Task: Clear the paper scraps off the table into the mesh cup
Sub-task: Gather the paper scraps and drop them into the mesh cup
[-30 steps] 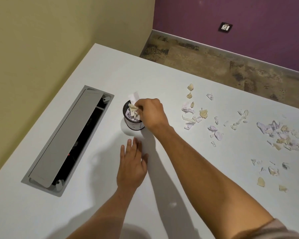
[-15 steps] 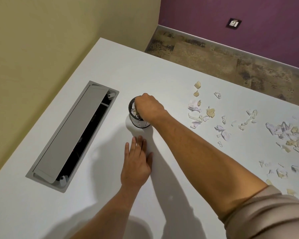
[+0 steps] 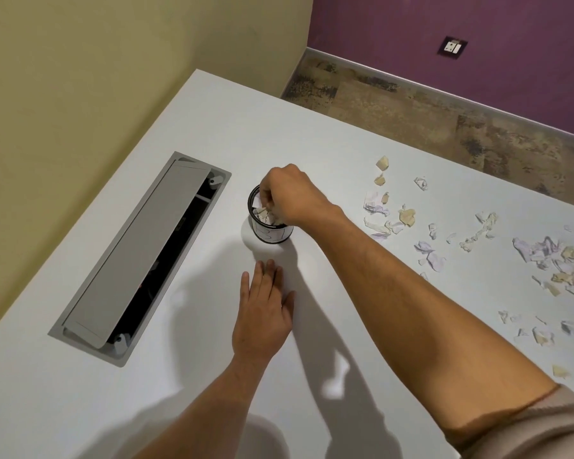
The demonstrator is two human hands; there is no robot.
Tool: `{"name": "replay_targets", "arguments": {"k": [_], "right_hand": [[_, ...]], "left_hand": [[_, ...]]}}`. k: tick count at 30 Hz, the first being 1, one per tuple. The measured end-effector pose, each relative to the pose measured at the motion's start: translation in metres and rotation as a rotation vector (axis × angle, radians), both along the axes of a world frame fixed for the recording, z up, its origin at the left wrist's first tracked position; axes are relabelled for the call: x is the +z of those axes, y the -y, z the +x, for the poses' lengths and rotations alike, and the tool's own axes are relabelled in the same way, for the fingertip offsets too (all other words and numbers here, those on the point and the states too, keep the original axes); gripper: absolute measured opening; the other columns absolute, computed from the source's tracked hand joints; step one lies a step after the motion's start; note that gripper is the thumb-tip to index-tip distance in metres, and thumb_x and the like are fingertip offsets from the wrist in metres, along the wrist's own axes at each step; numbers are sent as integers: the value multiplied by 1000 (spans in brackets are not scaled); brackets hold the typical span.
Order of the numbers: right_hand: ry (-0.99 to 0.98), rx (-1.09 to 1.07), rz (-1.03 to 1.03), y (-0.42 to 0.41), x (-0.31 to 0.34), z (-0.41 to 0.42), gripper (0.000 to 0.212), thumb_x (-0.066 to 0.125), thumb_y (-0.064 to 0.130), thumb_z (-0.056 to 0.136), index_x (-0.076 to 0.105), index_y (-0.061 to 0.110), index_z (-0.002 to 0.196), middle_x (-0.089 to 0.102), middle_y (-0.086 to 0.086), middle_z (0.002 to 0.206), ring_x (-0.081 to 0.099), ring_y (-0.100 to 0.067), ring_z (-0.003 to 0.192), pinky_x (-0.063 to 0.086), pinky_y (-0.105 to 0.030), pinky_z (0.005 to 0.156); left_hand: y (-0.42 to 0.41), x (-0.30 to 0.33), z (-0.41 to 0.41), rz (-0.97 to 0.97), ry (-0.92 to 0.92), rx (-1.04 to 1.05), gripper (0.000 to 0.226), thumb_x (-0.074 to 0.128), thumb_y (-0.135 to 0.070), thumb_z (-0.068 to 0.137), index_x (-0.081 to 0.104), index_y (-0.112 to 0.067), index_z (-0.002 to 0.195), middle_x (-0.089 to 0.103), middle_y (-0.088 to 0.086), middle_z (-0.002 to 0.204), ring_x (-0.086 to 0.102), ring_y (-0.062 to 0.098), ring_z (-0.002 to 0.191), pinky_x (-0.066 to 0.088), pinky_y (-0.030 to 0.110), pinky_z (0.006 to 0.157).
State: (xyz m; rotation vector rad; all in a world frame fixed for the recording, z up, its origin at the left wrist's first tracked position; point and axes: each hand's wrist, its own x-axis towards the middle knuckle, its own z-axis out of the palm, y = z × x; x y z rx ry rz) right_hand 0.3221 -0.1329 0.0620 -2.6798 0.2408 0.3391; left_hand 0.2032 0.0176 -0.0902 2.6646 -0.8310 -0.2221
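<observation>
Your right hand (image 3: 289, 193) sits over the mesh cup (image 3: 269, 226), grip curled around paper bits, pushing them in. Your left hand (image 3: 262, 313) lies flat on the bench (image 3: 345, 134) near the cup, grip wide, likely bracing. Most scraps (image 3: 395, 217) lie right of the cup.

Black mesh cup (image 3: 269, 234), white table (image 3: 345, 137), lilac and tan paper scraps (image 3: 391, 220), purple wall (image 3: 511, 24).

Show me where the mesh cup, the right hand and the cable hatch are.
mesh cup (image 3: 272, 234), head view, its dark side wall
right hand (image 3: 290, 195), head view, back of the hand
cable hatch (image 3: 136, 256), head view, its grey lid
</observation>
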Motion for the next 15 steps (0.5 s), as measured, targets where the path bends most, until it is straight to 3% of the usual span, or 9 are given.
{"name": "replay_targets", "arguments": {"k": [6,9,15], "right_hand": [[-63,6,20,-5,-26,12,18,52,-7,78,64,3,87,59,-14,102,60,-33,87,55,-39,79],[-69,21,-37,-9,-36,16,22,53,-7,78,61,11,88,55,-13,100,53,-29,80,48,-34,71],[-62,20,-76,-10,-38,16,18,55,-3,81,60,8,94,44,-9,92,43,-27,77,41,-34,66]], "left_hand": [[1,-2,0,19,8,-1,55,37,-38,102,38,-6,147,36,9,155,21,27,148,12,48,122],[1,0,1,35,13,-9,55,36,-38,103,39,-6,147,37,9,155,23,29,148,10,47,122],[1,2,0,12,2,-7,57,31,-41,103,38,-6,147,38,10,154,25,30,147,11,48,122]]}}
